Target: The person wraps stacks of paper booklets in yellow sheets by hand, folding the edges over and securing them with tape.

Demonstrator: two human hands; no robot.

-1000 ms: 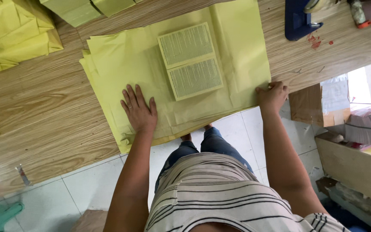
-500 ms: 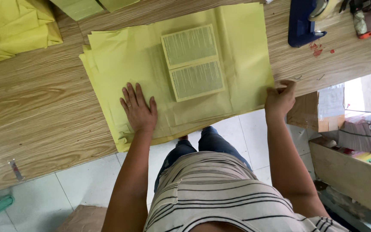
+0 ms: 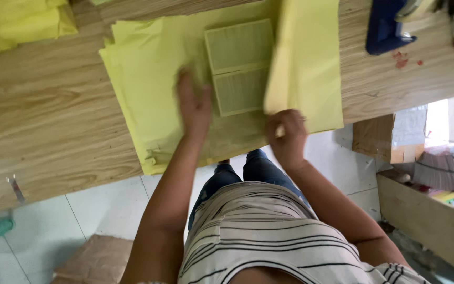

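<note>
On a wooden table (image 3: 53, 115), the left hand (image 3: 194, 105) lies open and flat on yellow paper (image 3: 148, 79) near the front edge, just beside a pale ribbed filter (image 3: 239, 66). The right hand (image 3: 286, 131) pinches the paper's right side, folded up over the filter. With the left hand beside rather than on the filter, the fold could likely shove it and wrap crooked.

The filter (image 3: 239, 66) lies on paper sheets (image 3: 143, 89) on the table (image 3: 43, 121).

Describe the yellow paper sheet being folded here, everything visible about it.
The yellow paper sheet is thin and lies on a stack of like sheets on the wooden table. Its right side is lifted and folded towards the ribbed rectangular pad, pinched by the right hand. The left hand presses it flat.
</note>
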